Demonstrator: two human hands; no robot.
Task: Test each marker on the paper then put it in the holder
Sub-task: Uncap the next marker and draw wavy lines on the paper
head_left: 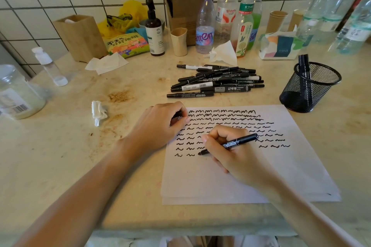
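Head view: the right hand [230, 152] grips a black marker [230, 143] in a writing hold, fingers and thumb curled round its lower barrel. The marker's long axis runs slantwise, its uncapped tip pointing down and to the left and touching the paper [251, 176], while its back end rises up and to the right, past the knuckles. The tip sits at the end of the lowest row of squiggles [230, 126], just right of two short wavy marks. Rows of such black marks fill the upper part of the sheet.

The left hand [160, 124] rests at the paper's upper left corner, its fingers curled round something small and dark, which looks like a cap, though little of it shows.

Beyond the top edge of the paper lies a pile of markers [216, 81], all black, most lying roughly crosswise with their long axes left to right. To the right of the pile, near the sheet's upper right corner, stands a black mesh holder [309, 88] with a couple of dark markers leaning upright inside it.

Bottles [226, 16], a cardboard box [184, 0], a tissue pack [281, 46] and a wooden box [80, 36] stand along the tiled wall at the back of the table [60, 146].
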